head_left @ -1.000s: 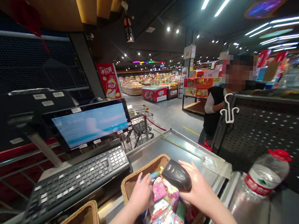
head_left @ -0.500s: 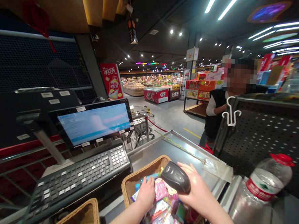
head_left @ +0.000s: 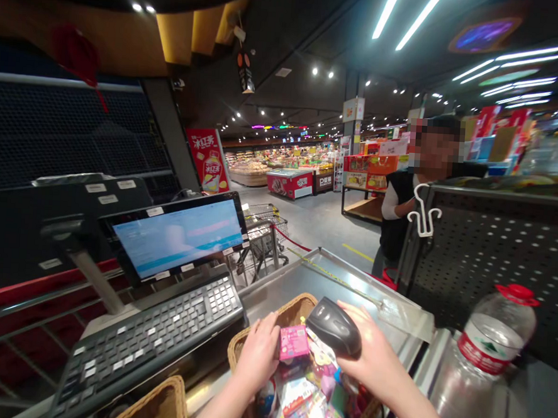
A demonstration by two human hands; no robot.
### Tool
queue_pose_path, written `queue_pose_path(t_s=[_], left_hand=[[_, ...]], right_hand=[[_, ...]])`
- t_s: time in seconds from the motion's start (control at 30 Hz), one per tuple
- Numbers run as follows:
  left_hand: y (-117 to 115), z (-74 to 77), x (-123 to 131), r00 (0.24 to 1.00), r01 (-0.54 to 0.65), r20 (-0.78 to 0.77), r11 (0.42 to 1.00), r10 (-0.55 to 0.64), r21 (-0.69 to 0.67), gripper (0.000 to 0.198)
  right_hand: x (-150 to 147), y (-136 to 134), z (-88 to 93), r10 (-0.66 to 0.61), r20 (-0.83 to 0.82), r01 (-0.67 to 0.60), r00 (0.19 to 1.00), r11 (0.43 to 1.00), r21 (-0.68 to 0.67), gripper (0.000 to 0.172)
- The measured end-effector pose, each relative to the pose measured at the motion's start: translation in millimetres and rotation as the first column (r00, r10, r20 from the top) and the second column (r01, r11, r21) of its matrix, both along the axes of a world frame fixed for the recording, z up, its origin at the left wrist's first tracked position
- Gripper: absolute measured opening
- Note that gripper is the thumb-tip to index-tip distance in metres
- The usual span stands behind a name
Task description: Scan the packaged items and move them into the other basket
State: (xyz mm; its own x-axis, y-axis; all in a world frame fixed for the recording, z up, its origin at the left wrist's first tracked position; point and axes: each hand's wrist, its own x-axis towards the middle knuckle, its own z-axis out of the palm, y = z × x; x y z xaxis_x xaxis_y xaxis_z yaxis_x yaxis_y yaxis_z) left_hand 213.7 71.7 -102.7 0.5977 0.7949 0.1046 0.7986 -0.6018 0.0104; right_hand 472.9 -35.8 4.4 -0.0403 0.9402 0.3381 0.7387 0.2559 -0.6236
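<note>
In my right hand [head_left: 370, 341] is a black barcode scanner [head_left: 334, 328], its head pointing left over the basket. My left hand [head_left: 260, 346] grips a small pink box [head_left: 294, 343] by its left end, just left of and below the scanner. Beneath both hands sits a brown woven basket [head_left: 296, 306], filled with several small colourful packages [head_left: 296, 396]. A white, blue and red packet lies near the middle of the pile. My left fingertips are partly hidden behind the pink box.
A keyboard [head_left: 157, 340] and a monitor [head_left: 180, 237] stand to the left. Another woven basket [head_left: 166, 391] is at the lower left. A large red-capped bottle [head_left: 493, 342] stands right, before a perforated panel [head_left: 494, 247]. Beyond the metal counter [head_left: 313, 271] a person [head_left: 394, 222] stands.
My left hand has come up from among the packages, now holding the pink box beside the scanner. The scanner has shifted slightly right; the view has turned a little.
</note>
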Motion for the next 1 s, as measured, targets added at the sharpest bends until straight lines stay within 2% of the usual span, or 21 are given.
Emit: queue_pose_path(t_s=[0.2,0.33,0.43,0.63,0.8,1.0], left_hand=[[-7,42.5,-44,1.000,-0.010,0.010,0.946,0.007,0.324,0.057],[-17,64.7,-72,0.999,-0.047,0.039,0.903,0.033,0.428,0.054],[-26,75.9,-88,0.995,-0.099,0.069,0.882,0.075,0.460,0.050],[-46,86.1,-119,0.979,-0.203,0.079,0.855,0.188,0.477,0.051],[-60,89.5,-148,0.957,-0.287,0.113,0.806,0.268,0.518,0.048],[-76,88.0,-183,0.917,-0.389,0.151,0.740,0.370,0.549,0.043]], right_hand=[[-15,0,3.9,0.003,0.015,-0.004,1.000,0.995,0.103,0.051],[-30,1,9.6,0.020,0.036,-0.025,0.999,0.988,0.151,0.055],[-43,1,15.1,0.061,0.064,-0.070,0.996,0.985,0.156,0.055],[-77,3,28.0,0.122,0.100,-0.133,0.987,0.985,0.107,0.049],[-116,7,36.6,0.185,0.101,-0.192,0.977,0.979,0.063,0.045],[-168,12,35.0,0.292,0.033,-0.293,0.956,0.955,0.052,0.046]])
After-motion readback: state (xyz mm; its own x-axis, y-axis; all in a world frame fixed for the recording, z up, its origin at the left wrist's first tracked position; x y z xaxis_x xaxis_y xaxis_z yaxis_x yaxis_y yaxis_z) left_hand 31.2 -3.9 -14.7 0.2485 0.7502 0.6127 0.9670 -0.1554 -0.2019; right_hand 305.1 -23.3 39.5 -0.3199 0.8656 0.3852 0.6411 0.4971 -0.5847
